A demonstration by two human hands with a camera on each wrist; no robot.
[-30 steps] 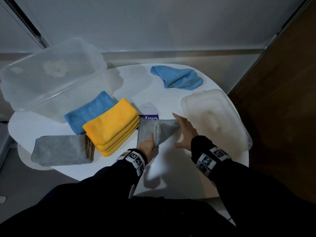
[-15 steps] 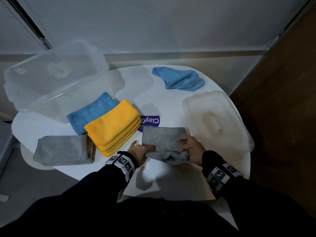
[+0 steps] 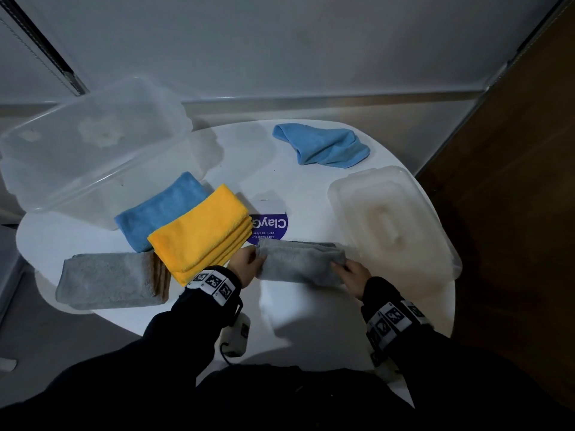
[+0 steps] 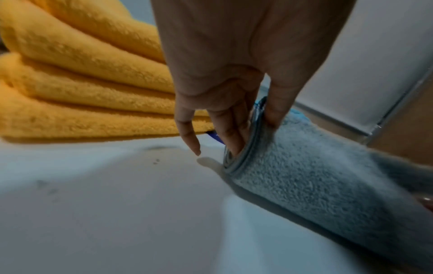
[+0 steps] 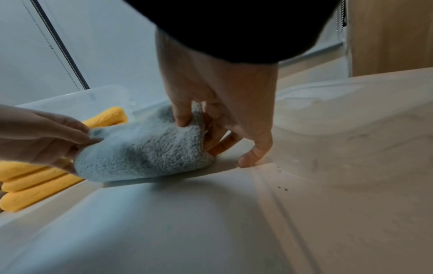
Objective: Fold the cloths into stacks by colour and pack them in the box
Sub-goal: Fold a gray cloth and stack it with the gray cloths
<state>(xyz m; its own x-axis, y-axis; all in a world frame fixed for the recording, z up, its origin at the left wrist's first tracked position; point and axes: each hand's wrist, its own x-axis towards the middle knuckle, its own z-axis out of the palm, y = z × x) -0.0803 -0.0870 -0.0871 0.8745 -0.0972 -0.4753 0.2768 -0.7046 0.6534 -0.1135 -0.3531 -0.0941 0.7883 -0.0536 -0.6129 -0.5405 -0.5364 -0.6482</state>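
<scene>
A folded grey cloth [image 3: 300, 261] lies just in front of the purple sticker, held at both ends. My left hand [image 3: 247, 265] pinches its left end, thumb on top and fingers tucked into the fold [image 4: 236, 137]. My right hand [image 3: 350, 273] pinches the right end [image 5: 189, 120]. To the left sit a yellow stack [image 3: 202, 233], a folded blue cloth [image 3: 158, 209] and a grey stack [image 3: 107, 279]. An unfolded blue cloth [image 3: 322, 144] lies at the far side. The clear box [image 3: 90, 144] stands at the back left.
The box lid [image 3: 389, 225] lies upside down to the right of the held cloth, close to my right hand. The round white table [image 3: 311, 321] has bare surface in front of me. A wall runs behind the table.
The grey cloth went from a half-folded shape to a narrow folded strip. Both hands moved from pressing and folding it to pinching its two ends.
</scene>
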